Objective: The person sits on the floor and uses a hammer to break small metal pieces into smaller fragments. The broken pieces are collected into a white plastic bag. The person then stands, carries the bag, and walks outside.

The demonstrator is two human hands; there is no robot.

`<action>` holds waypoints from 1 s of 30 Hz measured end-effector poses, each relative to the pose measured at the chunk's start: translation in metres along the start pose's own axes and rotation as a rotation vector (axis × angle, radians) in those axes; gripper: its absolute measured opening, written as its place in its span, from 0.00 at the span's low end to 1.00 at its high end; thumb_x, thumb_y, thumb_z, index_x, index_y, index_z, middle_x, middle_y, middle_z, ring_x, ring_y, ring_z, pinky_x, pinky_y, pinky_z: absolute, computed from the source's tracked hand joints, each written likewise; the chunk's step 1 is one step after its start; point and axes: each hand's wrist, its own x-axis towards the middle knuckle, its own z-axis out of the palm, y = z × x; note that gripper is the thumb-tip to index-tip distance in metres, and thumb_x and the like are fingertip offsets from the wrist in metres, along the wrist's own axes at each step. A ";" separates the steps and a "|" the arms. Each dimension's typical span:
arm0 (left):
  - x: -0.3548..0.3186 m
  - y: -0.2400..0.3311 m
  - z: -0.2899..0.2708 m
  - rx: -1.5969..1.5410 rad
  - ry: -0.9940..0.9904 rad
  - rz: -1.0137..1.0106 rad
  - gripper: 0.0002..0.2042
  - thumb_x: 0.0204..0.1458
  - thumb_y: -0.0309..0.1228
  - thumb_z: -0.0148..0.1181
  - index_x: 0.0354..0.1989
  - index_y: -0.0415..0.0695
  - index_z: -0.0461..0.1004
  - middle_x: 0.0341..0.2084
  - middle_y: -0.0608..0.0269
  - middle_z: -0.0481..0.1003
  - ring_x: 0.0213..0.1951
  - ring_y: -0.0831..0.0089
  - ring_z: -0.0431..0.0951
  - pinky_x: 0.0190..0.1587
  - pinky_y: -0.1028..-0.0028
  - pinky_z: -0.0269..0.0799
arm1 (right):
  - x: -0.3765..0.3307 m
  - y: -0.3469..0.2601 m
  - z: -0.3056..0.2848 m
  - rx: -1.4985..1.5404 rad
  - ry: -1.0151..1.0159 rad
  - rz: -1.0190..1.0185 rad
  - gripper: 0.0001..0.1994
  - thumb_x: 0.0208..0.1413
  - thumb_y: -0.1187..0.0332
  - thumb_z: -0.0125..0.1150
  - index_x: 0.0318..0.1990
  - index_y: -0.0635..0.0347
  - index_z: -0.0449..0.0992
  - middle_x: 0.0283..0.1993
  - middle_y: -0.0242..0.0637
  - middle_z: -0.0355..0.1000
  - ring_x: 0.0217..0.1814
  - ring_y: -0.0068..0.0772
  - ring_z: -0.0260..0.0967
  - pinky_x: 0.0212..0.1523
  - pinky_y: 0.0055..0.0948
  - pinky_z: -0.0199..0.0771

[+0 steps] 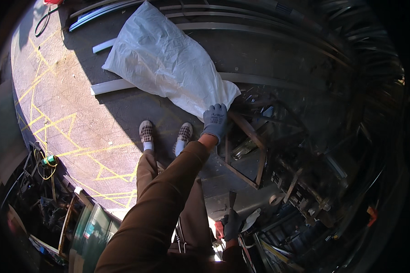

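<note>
The person stood on a concrete floor marked with yellow lines, looking down past two checkered slip-on shoes, one beside the other. Two gloved hands were in view. The left hand, in a grey knit glove on the end of a long brown sleeve, reached forward and gripped the near lower corner of one large white plastic sack, its fingers closed on the crumpled edge. The sack lay flat on the floor, stretching away toward the top of the view, half in sunlight and half in shadow, with its near corner just beside a rough wooden frame. Two pale flat strips lay on the floor by the sack, one poking out from beneath its left edge and a shorter one farther off. Beyond the sack, several long metal bars ran side by side across the shaded floor. The right hand, in a darker glove, hung low near the person's body and was wrapped around one dark, narrow tool pointing upward; what kind of tool could not be told in the shadow. At lower left, one coil of yellow cord sat among cluttered racks.
</note>
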 end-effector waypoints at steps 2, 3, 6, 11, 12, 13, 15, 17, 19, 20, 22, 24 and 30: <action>0.015 -0.025 0.035 0.133 -0.063 -0.007 0.09 0.54 0.37 0.63 0.41 0.50 0.78 0.43 0.57 0.77 0.46 0.54 0.78 0.43 0.56 0.74 | -0.006 0.020 -0.011 0.073 -0.028 0.055 0.15 0.70 0.55 0.57 0.41 0.59 0.75 0.24 0.28 0.67 0.22 0.19 0.65 0.24 0.20 0.67; 0.018 -0.021 0.040 0.032 -0.037 -0.023 0.08 0.55 0.37 0.61 0.37 0.48 0.79 0.42 0.56 0.78 0.46 0.53 0.79 0.44 0.55 0.74 | 0.000 0.053 -0.032 0.057 -0.079 -0.053 0.15 0.70 0.54 0.57 0.43 0.59 0.75 0.27 0.29 0.69 0.25 0.19 0.67 0.25 0.20 0.68; 0.028 -0.056 0.031 -0.552 0.141 -0.295 0.10 0.59 0.34 0.56 0.41 0.42 0.80 0.33 0.52 0.81 0.37 0.53 0.82 0.40 0.55 0.74 | 0.003 0.126 -0.071 0.079 -0.174 0.075 0.17 0.70 0.55 0.57 0.57 0.57 0.72 0.46 0.36 0.75 0.41 0.30 0.73 0.41 0.30 0.78; 0.032 -0.060 -0.065 -1.318 0.029 -0.465 0.16 0.61 0.39 0.60 0.40 0.35 0.79 0.27 0.68 0.76 0.28 0.77 0.71 0.34 0.73 0.71 | -0.011 0.115 -0.058 0.789 -0.142 0.411 0.15 0.66 0.72 0.55 0.59 0.56 0.73 0.50 0.42 0.73 0.51 0.40 0.71 0.53 0.41 0.76; 0.031 -0.045 -0.102 -1.294 -0.066 -0.496 0.17 0.60 0.39 0.62 0.42 0.34 0.79 0.31 0.65 0.78 0.31 0.76 0.74 0.35 0.72 0.71 | -0.009 0.111 -0.054 0.869 -0.182 0.421 0.15 0.65 0.73 0.56 0.59 0.58 0.73 0.50 0.42 0.73 0.51 0.40 0.70 0.53 0.40 0.75; 0.025 -0.041 -0.133 -1.242 -0.014 -0.418 0.17 0.59 0.38 0.64 0.43 0.33 0.79 0.32 0.63 0.79 0.32 0.75 0.74 0.36 0.72 0.72 | -0.009 0.104 -0.048 0.935 -0.234 0.446 0.15 0.64 0.75 0.56 0.58 0.61 0.73 0.48 0.43 0.73 0.49 0.39 0.71 0.53 0.41 0.75; 0.016 -0.049 -0.187 -1.166 0.115 -0.360 0.17 0.56 0.37 0.67 0.44 0.33 0.80 0.35 0.60 0.81 0.34 0.74 0.76 0.39 0.72 0.72 | -0.012 0.071 -0.024 0.942 -0.211 0.455 0.10 0.64 0.73 0.56 0.51 0.60 0.74 0.42 0.41 0.74 0.41 0.37 0.72 0.41 0.37 0.77; 0.009 -0.073 -0.235 -1.269 0.225 -0.396 0.16 0.54 0.35 0.69 0.44 0.34 0.81 0.35 0.59 0.81 0.34 0.71 0.77 0.41 0.71 0.73 | -0.022 0.036 -0.012 0.771 -0.311 0.298 0.05 0.63 0.70 0.59 0.44 0.57 0.73 0.33 0.33 0.72 0.29 0.27 0.70 0.30 0.27 0.73; -0.006 -0.081 -0.300 -1.291 0.382 -0.382 0.13 0.56 0.32 0.66 0.44 0.35 0.81 0.34 0.61 0.81 0.32 0.69 0.77 0.40 0.69 0.74 | -0.035 -0.005 -0.003 0.629 -0.278 0.126 0.05 0.62 0.66 0.62 0.35 0.52 0.72 0.24 0.26 0.64 0.19 0.22 0.61 0.19 0.25 0.60; -0.008 -0.096 -0.326 -1.419 0.469 -0.415 0.13 0.56 0.32 0.66 0.44 0.36 0.82 0.35 0.60 0.81 0.33 0.68 0.77 0.40 0.68 0.74 | -0.028 -0.016 -0.003 0.618 -0.298 0.084 0.08 0.62 0.66 0.62 0.31 0.50 0.71 0.21 0.24 0.61 0.16 0.21 0.57 0.16 0.25 0.55; -0.040 -0.114 -0.381 -1.265 0.496 -0.253 0.13 0.57 0.32 0.65 0.44 0.36 0.82 0.36 0.59 0.81 0.34 0.68 0.78 0.40 0.68 0.75 | -0.051 -0.076 0.014 0.541 -0.202 -0.042 0.13 0.60 0.66 0.65 0.26 0.46 0.66 0.18 0.21 0.55 0.14 0.19 0.51 0.14 0.25 0.49; -0.073 -0.124 -0.428 -1.320 0.470 -0.274 0.14 0.57 0.33 0.65 0.45 0.35 0.81 0.37 0.59 0.81 0.36 0.68 0.79 0.40 0.68 0.75 | -0.071 -0.142 0.038 0.522 -0.203 -0.102 0.14 0.60 0.65 0.67 0.26 0.46 0.66 0.17 0.20 0.53 0.13 0.17 0.49 0.15 0.24 0.49; -0.185 -0.120 -0.512 -1.392 0.534 -0.205 0.15 0.60 0.35 0.63 0.48 0.36 0.80 0.37 0.60 0.81 0.36 0.69 0.80 0.43 0.70 0.76 | -0.148 -0.267 0.121 0.534 -0.573 -0.260 0.14 0.63 0.52 0.66 0.34 0.49 0.72 0.17 0.18 0.51 0.14 0.16 0.44 0.16 0.22 0.45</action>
